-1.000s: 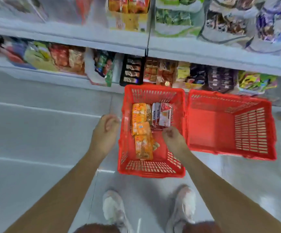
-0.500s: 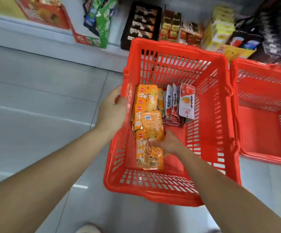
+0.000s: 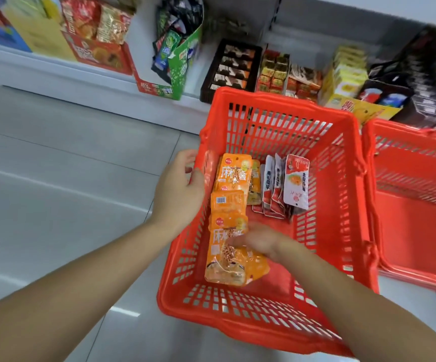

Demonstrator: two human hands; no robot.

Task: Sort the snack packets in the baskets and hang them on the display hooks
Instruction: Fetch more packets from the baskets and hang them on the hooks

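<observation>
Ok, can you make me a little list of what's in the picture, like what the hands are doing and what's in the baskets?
Place: shop floor by a low snack shelf
Left hand: grips the left rim of the near basket
Right hand: blurred, on the orange packets; grip unclear
Also in near basket: white-and-red packets, standing on edge
Second basket: to the right, no packets in the part that shows

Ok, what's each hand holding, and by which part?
Left hand grips the red basket by its left rim. Right hand touches the nearest orange packet at its middle; blur hides whether the fingers pinch it.
</observation>
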